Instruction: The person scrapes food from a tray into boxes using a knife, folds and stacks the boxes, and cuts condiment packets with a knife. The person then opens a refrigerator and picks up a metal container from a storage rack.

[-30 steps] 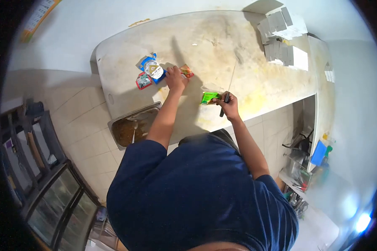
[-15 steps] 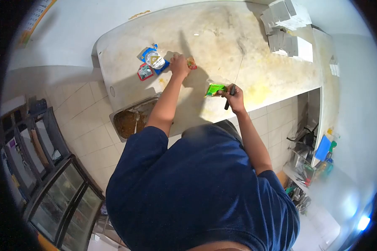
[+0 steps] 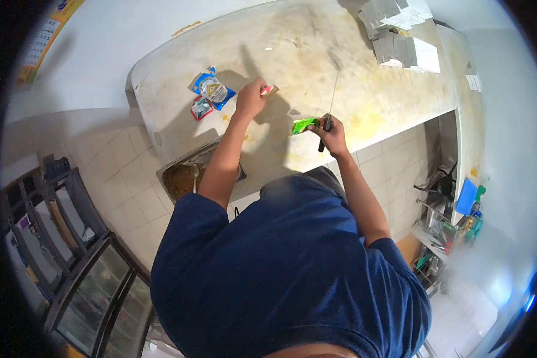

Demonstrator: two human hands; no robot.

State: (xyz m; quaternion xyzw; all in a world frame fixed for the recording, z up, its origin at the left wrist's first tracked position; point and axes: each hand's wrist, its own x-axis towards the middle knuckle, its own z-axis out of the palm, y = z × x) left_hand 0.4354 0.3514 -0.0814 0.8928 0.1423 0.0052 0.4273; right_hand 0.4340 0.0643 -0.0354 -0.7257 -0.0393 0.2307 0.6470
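Observation:
My left hand (image 3: 251,101) is closed on a small red packet (image 3: 269,90), pinched at its near end just over the worktop (image 3: 304,53). My right hand (image 3: 333,137) grips a knife (image 3: 324,138) by its black handle, the long thin blade pointing away across the worktop. Between the fingers of that same hand is a bright green packet (image 3: 303,125). Left of my left hand lies a blue packet (image 3: 222,97) with a pale round label. A smaller red-edged packet (image 3: 201,108) lies against its near side.
A metal sink basin (image 3: 174,192) with brown contents is set into the worktop's near left edge. White folded cartons (image 3: 423,55) are stacked at the far right. A dark-framed rack (image 3: 59,221) stands at the lower left, and shelves with a blue item (image 3: 466,196) at the right.
My left hand has taken hold of the red packet, which lay partly under its fingers before and now tilts in them. The green packet is turned slightly in my right hand.

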